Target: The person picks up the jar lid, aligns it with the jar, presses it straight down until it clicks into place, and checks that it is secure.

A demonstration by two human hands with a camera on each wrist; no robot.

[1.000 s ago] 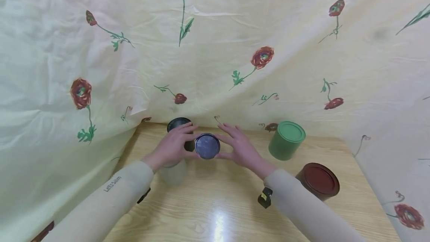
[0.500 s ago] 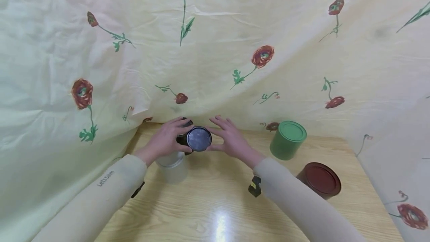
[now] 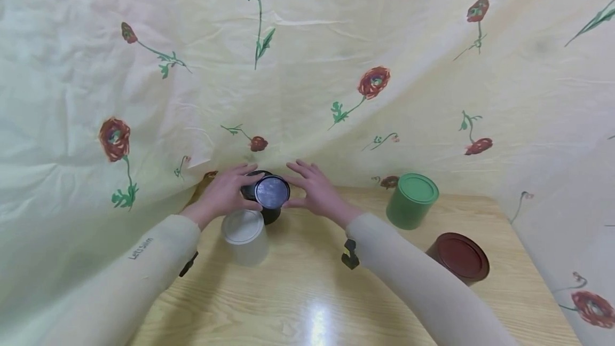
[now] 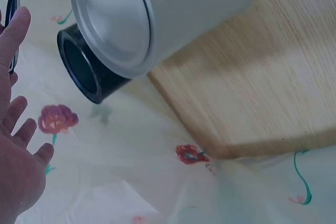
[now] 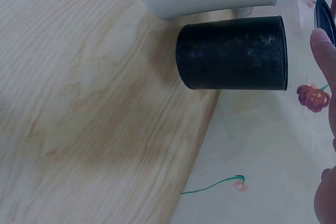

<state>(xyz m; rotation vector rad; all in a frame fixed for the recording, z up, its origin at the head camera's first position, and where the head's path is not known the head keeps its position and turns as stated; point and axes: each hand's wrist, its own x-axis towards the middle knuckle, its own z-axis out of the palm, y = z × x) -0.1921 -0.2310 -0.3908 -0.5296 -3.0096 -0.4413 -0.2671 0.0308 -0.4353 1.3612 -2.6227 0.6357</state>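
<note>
A round black-rimmed lid (image 3: 272, 192) is held up between both hands, apart from the black can (image 5: 231, 53) below it. My left hand (image 3: 226, 191) pinches the lid's left edge between thumb and finger. On the opposite edge, my right hand (image 3: 314, 192) pinches it the same way, other fingers spread. Seen from the left wrist, the lid (image 4: 12, 30) is edge-on and the black can (image 4: 81, 64) shows a dark, uncovered-looking mouth. Beside that can stands a white can (image 3: 245, 239) with its lid on, just below my left hand.
A green lidded can (image 3: 410, 202) stands at the right rear of the wooden table (image 3: 298, 282). Nearer, a dark red lidded can (image 3: 458, 258) is partly behind the right sleeve (image 3: 408, 271). Flower-printed cloth (image 3: 307, 68) hangs behind and at the sides.
Both hands have carried the lid leftward and slightly away, from beside the black can to above it. The white can's top has come into view as the left hand shifted.
</note>
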